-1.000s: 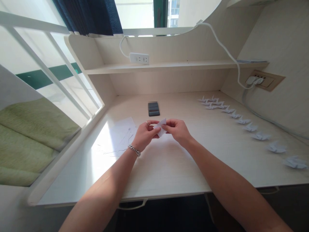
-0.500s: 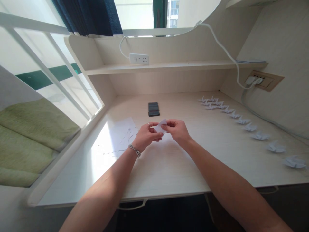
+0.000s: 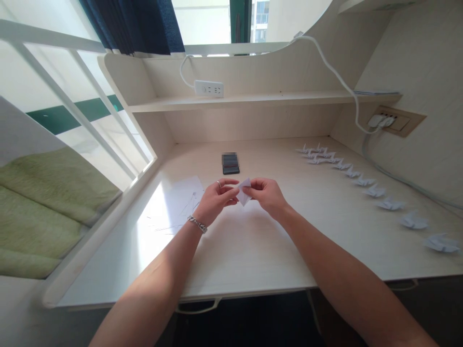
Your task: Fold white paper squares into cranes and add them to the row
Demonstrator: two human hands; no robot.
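A small piece of folded white paper (image 3: 244,196), shaped like a diamond, is held up above the desk between both hands. My right hand (image 3: 266,193) pinches its right side, thumb in front and fingers behind. My left hand (image 3: 216,198), wearing a ring and a chain bracelet, closes thumb and fingertips at the paper's left corner. To the left of that hand lie white paper sheets (image 3: 181,193) with thin strips on them. Along the desk's right side runs a row of several folded paper cranes (image 3: 389,204).
Beyond my hands a dark phone-like object (image 3: 230,164), partly blurred out, rests on the desk (image 3: 253,255). A power strip (image 3: 209,88) sits on the shelf (image 3: 253,99). White cables lead to a wall socket (image 3: 397,120) at right. A railing stands at left.
My left hand has shifted slightly left, from over the paper to its left corner. The paper now shows more of its diamond shape, pointing down. My right hand keeps its pinch.
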